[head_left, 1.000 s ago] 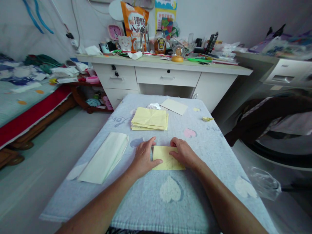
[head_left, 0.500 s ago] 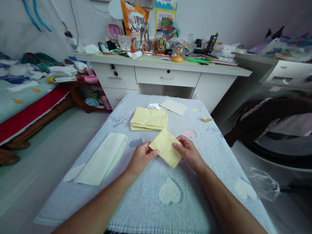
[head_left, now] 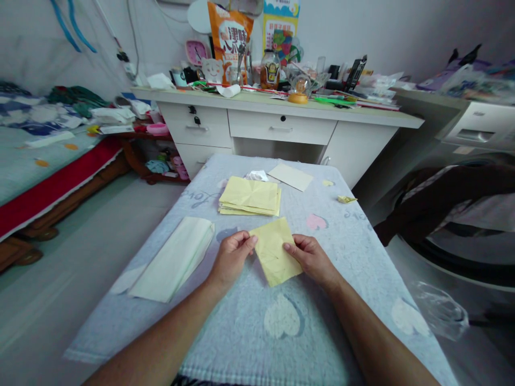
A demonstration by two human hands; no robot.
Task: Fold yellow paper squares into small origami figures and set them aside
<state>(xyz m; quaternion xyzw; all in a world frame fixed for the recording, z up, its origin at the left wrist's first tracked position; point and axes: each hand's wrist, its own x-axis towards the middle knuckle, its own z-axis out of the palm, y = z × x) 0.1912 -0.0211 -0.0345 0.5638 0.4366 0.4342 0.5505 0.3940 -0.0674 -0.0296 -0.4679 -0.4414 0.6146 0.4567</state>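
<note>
A square yellow paper [head_left: 276, 257] is held between both hands above the cloth-covered table [head_left: 241, 321]. My left hand [head_left: 233, 256] pinches its upper left corner between thumb and fingers. On the right edge, my right hand [head_left: 311, 257] grips it, thumb on top and fingers behind. Just beyond the hands lies a stack of yellow papers [head_left: 250, 194] with crease lines on the top sheet. A folded pale green sheet [head_left: 173, 260] rests to the left. Near the far edge are a cream card [head_left: 290, 177] and a crumpled white piece [head_left: 256, 176].
A small folded yellow piece [head_left: 346, 199] lies near the table's right edge. Behind the table stands a white desk [head_left: 281, 126] crowded with items, including a jar [head_left: 270, 69]. A washing machine [head_left: 478, 126] is at the right, a bed [head_left: 48, 166] at the left.
The yellow paper has turned in the hands, from corner-up like a diamond to a more upright square. The view has shifted slightly, moving the surroundings a little to the right.
</note>
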